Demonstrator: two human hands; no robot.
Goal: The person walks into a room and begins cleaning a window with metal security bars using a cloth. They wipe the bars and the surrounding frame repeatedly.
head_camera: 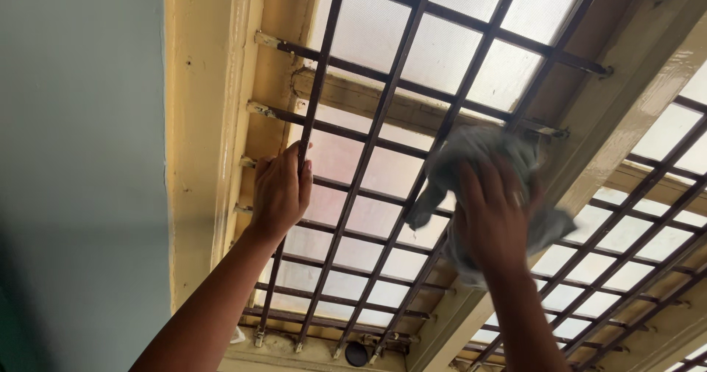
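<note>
A dark metal window grille (383,144) in a yellow frame (199,121) carries a grey cloth (479,155), seemingly pressed against its bars.

A plain pale grey-green wall (77,158) is seen at left, shaded toward the bottom. Next to it, a cream-yellow window frame (195,121) is shown, paint worn & stained. The opening is covered w/ a dark metal grille (368,144), bars crossed in squares, ends fixed into the frame. Frosted glass (442,48) is lit from behind by daylight. A 2nd barred window (648,225) is seen at right, past a cream post (633,99).
</note>
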